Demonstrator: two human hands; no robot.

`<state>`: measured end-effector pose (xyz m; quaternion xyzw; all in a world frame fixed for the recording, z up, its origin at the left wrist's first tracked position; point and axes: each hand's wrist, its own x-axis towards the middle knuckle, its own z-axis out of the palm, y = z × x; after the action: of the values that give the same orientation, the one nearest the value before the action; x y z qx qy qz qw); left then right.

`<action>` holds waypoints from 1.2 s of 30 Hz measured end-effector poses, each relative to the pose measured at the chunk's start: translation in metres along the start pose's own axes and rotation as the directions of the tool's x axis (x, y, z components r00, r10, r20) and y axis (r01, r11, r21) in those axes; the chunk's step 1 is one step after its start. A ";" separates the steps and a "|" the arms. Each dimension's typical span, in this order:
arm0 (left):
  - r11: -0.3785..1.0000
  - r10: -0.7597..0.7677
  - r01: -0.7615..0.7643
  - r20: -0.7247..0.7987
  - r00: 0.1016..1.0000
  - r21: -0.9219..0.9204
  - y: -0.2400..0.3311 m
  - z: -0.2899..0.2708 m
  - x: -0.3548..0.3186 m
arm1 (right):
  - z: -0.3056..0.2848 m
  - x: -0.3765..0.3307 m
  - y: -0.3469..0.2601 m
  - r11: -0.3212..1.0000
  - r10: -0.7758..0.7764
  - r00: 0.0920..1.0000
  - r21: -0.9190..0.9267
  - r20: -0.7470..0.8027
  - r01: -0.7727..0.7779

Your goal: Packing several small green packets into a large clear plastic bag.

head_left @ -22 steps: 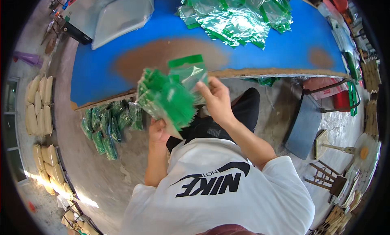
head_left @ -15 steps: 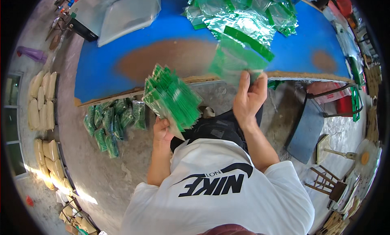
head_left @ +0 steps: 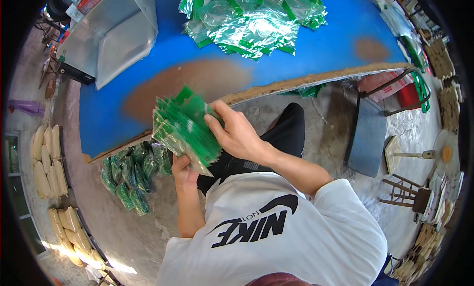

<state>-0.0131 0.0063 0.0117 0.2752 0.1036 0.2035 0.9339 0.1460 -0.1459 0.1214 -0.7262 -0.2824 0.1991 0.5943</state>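
I see bright, even daylight, with one strong sun patch on the floor (head_left: 118, 268) at lower left. The clear bags (head_left: 252, 19) give some glare. The fisheye bends the desk (head_left: 316, 54) edge, and the corners are black.

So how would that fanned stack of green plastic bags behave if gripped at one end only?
The stack of green plastic bags looks thin and glossy, so probably floppy and slippery; sheets might slide apart. The left hand supports it underneath while the right hand presses on top, suggesting it needs both. Likely light for its size.
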 end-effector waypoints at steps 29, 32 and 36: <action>0.966 0.094 -0.118 0.116 0.989 0.228 0.005 0.063 0.109 | -0.055 0.065 0.010 0.990 -0.104 0.973 -0.076 0.207 0.122; 0.744 0.259 -0.372 0.273 0.926 0.555 0.026 0.089 0.128 | -0.059 0.094 0.007 0.930 -0.299 0.932 -0.154 0.203 0.333; 0.360 0.185 -0.513 0.479 0.858 0.779 0.039 0.076 0.156 | -0.049 0.115 0.047 0.934 -0.297 0.927 -0.130 0.229 0.331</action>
<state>0.1377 0.0685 0.0837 0.7656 -0.0155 0.2687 0.5843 0.2728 -0.1148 0.0913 -0.6940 -0.4710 0.1507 0.5233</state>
